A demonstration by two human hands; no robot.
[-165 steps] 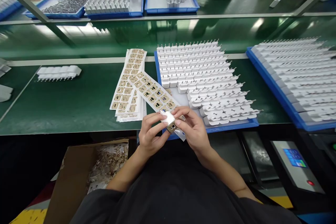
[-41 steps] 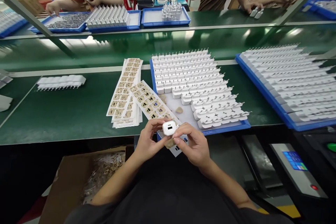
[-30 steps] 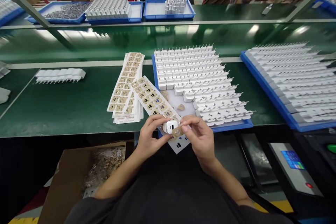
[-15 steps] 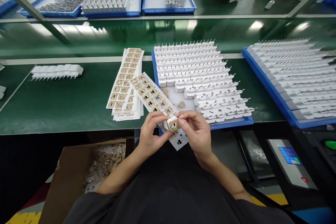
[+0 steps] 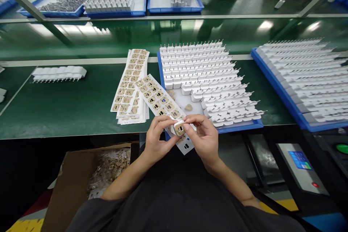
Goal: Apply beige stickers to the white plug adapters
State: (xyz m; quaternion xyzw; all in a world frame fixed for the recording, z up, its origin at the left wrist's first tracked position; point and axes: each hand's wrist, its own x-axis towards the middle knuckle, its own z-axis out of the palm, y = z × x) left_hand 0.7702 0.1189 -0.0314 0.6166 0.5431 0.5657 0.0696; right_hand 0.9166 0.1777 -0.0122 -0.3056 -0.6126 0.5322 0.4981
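Between my two hands is a white charger (image 5: 178, 128) with a tan sticker on its end face. My left hand (image 5: 159, 136) grips it from the left between thumb and fingers. On the other side, my right hand (image 5: 204, 137) has its thumb and fingertips pinched at the sticker's edge. Beneath them a sheet of tan stickers (image 5: 160, 98) slants over a blue tray (image 5: 236, 129) filled with rows of white chargers (image 5: 198, 67). A loose tan piece (image 5: 188, 107) lies on the tray's bare floor.
Stacked sticker sheets (image 5: 127, 90) lie left of the tray, and a row of white chargers (image 5: 59, 73) farther left. Another full tray (image 5: 288, 98) stands at right. Below the bench are a cardboard box (image 5: 73, 181) and a panel with a screen (image 5: 301, 168). People work across the bench.
My hands stay nearly in place, with my right thumb shifted slightly on the charger's stickered face. Across the bench, a person's arm has moved left.
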